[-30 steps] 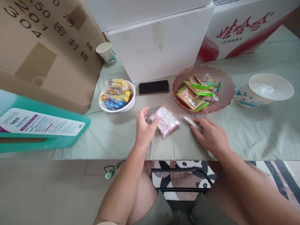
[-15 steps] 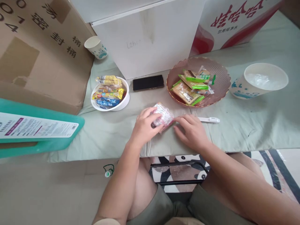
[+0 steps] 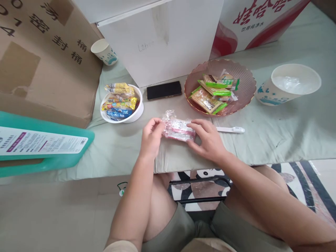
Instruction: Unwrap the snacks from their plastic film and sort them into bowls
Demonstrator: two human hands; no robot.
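A small box-like packet in clear plastic wrap (image 3: 180,129), with pink and white print, lies on the green cloth near the table's front edge. My left hand (image 3: 152,136) pinches the crumpled wrap at the packet's left end. My right hand (image 3: 207,138) grips the right end, thumb on the near side and fingers on the far side. Just past my right fingers lies a white stick-shaped tool (image 3: 231,130), partly hidden by that hand. What exactly the packet contains cannot be made out.
Behind the packet are a white bowl of wrapped snacks (image 3: 140,110), a black phone (image 3: 164,90) and a pink ribbed bowl of crackers (image 3: 246,91). A large paper cup (image 3: 278,91) holds clear plastic at right. Cartons (image 3: 173,45) stand behind; a teal container (image 3: 78,134) is at left.
The packet has turned to lie lengthwise between my hands. My left hand has shifted from spanning it to pinching the wrap at its left end, and my right hand now grips its right end.
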